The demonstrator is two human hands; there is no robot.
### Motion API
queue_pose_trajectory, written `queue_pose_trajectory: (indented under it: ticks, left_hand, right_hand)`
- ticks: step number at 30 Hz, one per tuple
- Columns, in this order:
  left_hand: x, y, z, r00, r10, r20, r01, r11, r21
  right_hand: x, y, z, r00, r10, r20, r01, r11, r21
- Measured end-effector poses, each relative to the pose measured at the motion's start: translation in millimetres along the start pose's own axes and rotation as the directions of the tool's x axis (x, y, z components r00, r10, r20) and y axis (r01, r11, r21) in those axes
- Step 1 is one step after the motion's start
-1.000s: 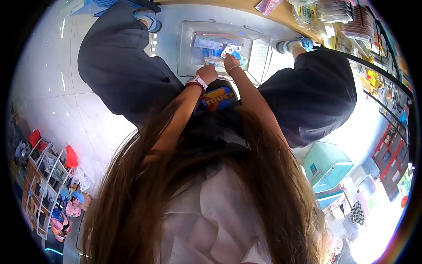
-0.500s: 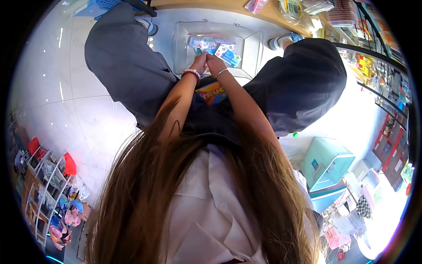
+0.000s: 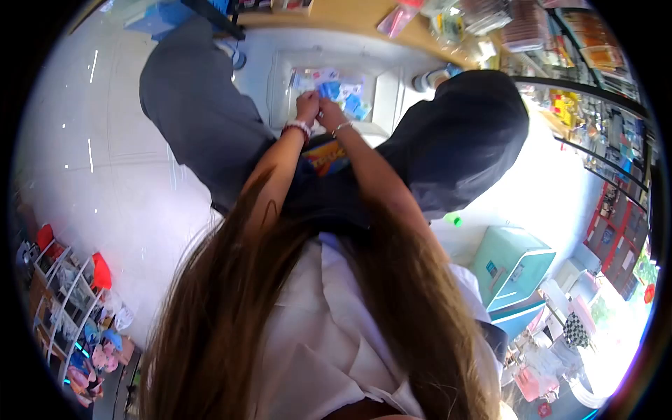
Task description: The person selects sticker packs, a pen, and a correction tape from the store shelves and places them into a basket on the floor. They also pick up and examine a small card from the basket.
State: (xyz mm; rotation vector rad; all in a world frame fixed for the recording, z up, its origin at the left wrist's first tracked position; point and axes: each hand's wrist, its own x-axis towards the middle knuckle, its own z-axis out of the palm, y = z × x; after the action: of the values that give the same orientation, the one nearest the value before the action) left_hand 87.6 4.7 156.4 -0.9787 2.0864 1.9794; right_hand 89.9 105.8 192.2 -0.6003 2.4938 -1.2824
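Note:
My left hand [image 3: 307, 107] and my right hand [image 3: 328, 115] meet in front of me, fingers closed and pressed together. I cannot tell what is pinched between them. Just beyond the fingertips, a blue piece [image 3: 329, 89] overlaps the flat blue-and-white packets [image 3: 357, 106] in a clear plastic bin [image 3: 385, 91]. The bin sits on the floor between my feet, with my hands over its near side. Close below my wrists, a colourful printed item [image 3: 326, 158] with large lettering shows between my legs.
A wooden shelf edge [image 3: 336, 19] runs above the bin, with packaged goods [image 3: 455, 28] at right. Behind me on the right stands a mint-green box [image 3: 514, 262]. A white wire rack [image 3: 70, 301] with assorted goods is at lower left. A green object [image 3: 454, 219] lies on the floor.
My hands have shifted slightly left and down in the view, and their fingers have moved against each other. A blue piece now shows right beyond the fingertips. The whole view has tilted a little.

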Motion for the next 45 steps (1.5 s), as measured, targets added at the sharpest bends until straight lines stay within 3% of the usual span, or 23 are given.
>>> queue_pose_trajectory:
  ticks: [1, 2, 3, 4, 5, 6, 7, 8, 9, 10, 13, 17, 19, 21, 24, 27, 31, 33, 36, 38, 40, 42, 45]
  left_hand:
    - [5.4, -11.0, -0.7, 0.99, 0.14, -0.023, -0.131, 0.961, 0.242]
    - [-11.6, 2.5, -5.4, 0.999, 0.054, 0.007, -0.054, 0.976, 0.209]
    - [-2.2, -13.4, -3.3, 0.987, 0.143, -0.07, -0.116, 0.948, 0.297]
    - [-6.9, -17.4, 1.5, 0.924, 0.316, -0.215, -0.216, 0.896, 0.387]
    - [-13.0, 1.6, 3.6, 0.889, 0.348, -0.298, -0.238, 0.906, 0.35]
    - [-27.7, 23.9, 3.0, 0.871, 0.345, -0.349, -0.25, 0.925, 0.287]
    - [-40.5, 38.8, 3.8, 0.856, 0.343, -0.386, -0.271, 0.935, 0.23]
    - [-46.7, 66.6, 5.1, 0.839, 0.348, -0.419, -0.305, 0.938, 0.168]
    - [-49.1, 76.6, 5.0, 0.807, 0.406, -0.429, -0.373, 0.913, 0.164]
    - [-53.1, 89.5, 1.9, 0.847, 0.376, -0.375, -0.358, 0.926, 0.12]
    - [-53.6, 118.1, -5.5, 0.742, 0.529, -0.413, -0.5, 0.846, 0.185]
    - [-31.7, 159.5, -8.7, 0.738, 0.498, -0.456, -0.55, 0.835, 0.02]
    - [-54.5, 224.1, -23.0, 0.771, 0.489, -0.408, -0.591, 0.788, -0.172]
    - [-80.2, 287.5, -42.5, 0.762, 0.559, -0.327, -0.646, 0.685, -0.336]
    - [-114.8, 380.9, -75.8, 0.543, 0.793, -0.277, -0.818, 0.424, -0.389]
    - [-149.8, 468.4, -111.7, 0.372, 0.907, -0.198, -0.879, 0.277, -0.387]
    - [-150.7, 560.0, -152.1, 0.314, 0.942, -0.12, -0.906, 0.259, -0.334]
    - [-165.7, 602.9, -163.6, 0.159, 0.981, -0.109, -0.98, 0.143, -0.137]
    - [-171.1, 645.1, -171.0, 0.179, 0.979, -0.096, -0.983, 0.175, -0.045]
    - [-159.2, 665.8, -172.3, 0.154, 0.978, -0.142, -0.985, 0.163, 0.058]
    - [-143.2, 687.0, -173.2, 0.121, 0.975, -0.189, -0.975, 0.152, 0.164]
    - [-118.2, 702.4, -174.9, -0.039, 0.931, -0.364, -0.832, 0.171, 0.527]
    - [-98.1, 719.4, -181.8, -0.041, 0.916, -0.399, -0.814, 0.201, 0.545]
  right_hand:
    - [-2.4, 8.4, 10.1, 0.994, 0.031, -0.108, -0.031, 0.999, -0.005]
    - [0.0, 7.2, 8.9, 0.992, 0.13, -0.005, -0.129, 0.979, -0.161]
    - [-2.5, 23.5, 13.6, 0.998, 0.034, -0.06, -0.043, 0.988, -0.146]
    - [-4.7, 12.1, 8.7, 0.958, 0.069, -0.278, -0.081, 0.996, -0.031]
    - [0.2, -6.7, -8.2, 0.898, 0.304, -0.317, -0.309, 0.95, 0.037]
    - [4.9, 8.6, 3.0, 0.774, 0.169, -0.61, -0.166, 0.984, 0.062]
    - [-2.4, -6.3, -4.7, 0.751, 0.281, -0.598, -0.073, 0.935, 0.348]
    - [5.4, 12.5, -0.3, 0.708, 0.177, -0.684, -0.232, 0.973, 0.011]
    - [12.4, 27.8, 4.6, 0.752, 0.304, -0.585, -0.408, 0.911, -0.052]
    - [27.5, 56.0, 10.7, 0.735, 0.645, -0.212, -0.584, 0.76, 0.286]
    - [46.2, -52.4, -39.1, 0.654, 0.756, 0.028, -0.581, 0.479, 0.658]
    - [57.7, -113.5, -80.8, 0.717, 0.685, -0.129, -0.432, 0.583, 0.688]
    - [63.9, -151.3, -108.8, 0.876, 0.307, -0.372, 0.018, 0.75, 0.661]
    - [78.9, -192.4, -142.2, 0.884, 0.179, -0.431, 0.145, 0.774, 0.617]
    - [88.8, -294.5, -204.0, 0.872, -0.081, -0.484, 0.342, 0.807, 0.482]
    - [112.3, -373.7, -253.3, 0.735, -0.398, -0.549, 0.552, 0.822, 0.142]
    - [141.8, -465.1, -299.7, 0.582, -0.642, -0.5, 0.728, 0.685, -0.032]
    - [153.7, -491.8, -316.2, 0.435, -0.767, -0.471, 0.784, 0.58, -0.221]
    - [165.0, -507.6, -328.1, 0.374, -0.803, -0.464, 0.795, 0.535, -0.285]
    - [172.4, -502.9, -327.7, 0.476, -0.668, -0.572, 0.799, 0.6, -0.035]
    - [159.5, -489.8, -327.5, 0.524, -0.672, -0.523, 0.785, 0.62, -0.01]
    - [145.1, -460.4, -320.2, 0.636, -0.655, -0.408, 0.728, 0.684, 0.035]
    - [134.0, -416.2, -302.4, 0.674, -0.667, -0.317, 0.707, 0.708, 0.013]
